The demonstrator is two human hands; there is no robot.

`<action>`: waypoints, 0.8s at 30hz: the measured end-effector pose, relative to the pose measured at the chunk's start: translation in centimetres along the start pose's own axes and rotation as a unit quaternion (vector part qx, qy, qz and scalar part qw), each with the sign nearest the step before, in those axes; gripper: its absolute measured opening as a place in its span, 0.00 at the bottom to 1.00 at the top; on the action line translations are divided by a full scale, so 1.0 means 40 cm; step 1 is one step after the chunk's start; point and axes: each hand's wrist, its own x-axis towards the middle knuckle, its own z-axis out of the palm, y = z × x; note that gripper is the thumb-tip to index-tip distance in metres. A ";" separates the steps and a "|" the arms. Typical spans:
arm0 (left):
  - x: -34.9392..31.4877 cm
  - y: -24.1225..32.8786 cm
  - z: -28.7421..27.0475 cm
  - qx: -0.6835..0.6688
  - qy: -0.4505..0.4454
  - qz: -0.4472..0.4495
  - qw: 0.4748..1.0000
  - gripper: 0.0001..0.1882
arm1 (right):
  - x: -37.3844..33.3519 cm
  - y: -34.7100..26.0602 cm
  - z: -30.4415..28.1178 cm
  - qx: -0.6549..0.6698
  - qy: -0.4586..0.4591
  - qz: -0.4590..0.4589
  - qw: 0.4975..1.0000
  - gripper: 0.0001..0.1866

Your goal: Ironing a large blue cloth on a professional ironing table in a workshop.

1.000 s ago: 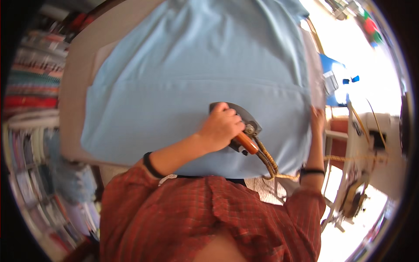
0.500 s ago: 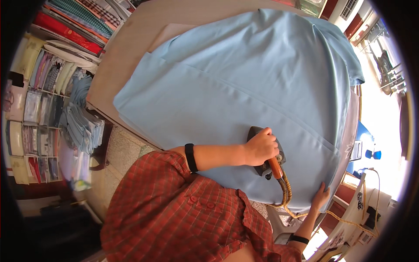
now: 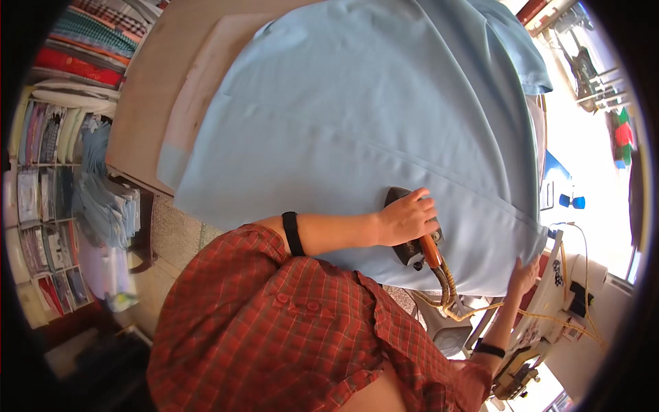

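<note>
My left hand (image 3: 406,221) is wrapped round the orange-brown handle of a dark iron (image 3: 410,253), which rests on a large light blue cloth (image 3: 329,165). A braided tan cord (image 3: 447,296) runs from the back of the iron toward the right. At the cloth's near right edge, my right hand (image 3: 524,278) grips the border, its fingers partly hidden by the fabric. A long seam crosses the cloth, which is smooth near the iron and lies in loose folds at the far right.
The cloth lies on a brown-covered table (image 3: 147,103). Shelves of packed, folded garments (image 3: 48,185) stand at the left, with light blue garments (image 3: 103,199) hanging beside them. At the lower right are a grey chair (image 3: 449,336) and a white sewing machine (image 3: 583,323).
The view has shifted. My right hand has moved up and outward with the cloth's right edge, which looks more stretched. My left hand stays on the iron.
</note>
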 end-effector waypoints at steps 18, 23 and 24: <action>-1.135 -0.763 -0.208 0.156 0.250 -0.588 0.753 0.26 | -0.149 -0.918 -0.467 0.322 -0.386 -0.210 0.838 0.32; -1.016 -0.876 -0.269 0.072 0.191 -0.610 0.765 0.25 | -0.127 -1.320 -0.653 0.319 -0.372 -0.357 0.795 0.35; -0.979 -0.892 -0.279 0.033 0.167 -0.603 0.779 0.25 | -0.131 -1.392 -0.657 0.315 -0.373 -0.382 0.785 0.34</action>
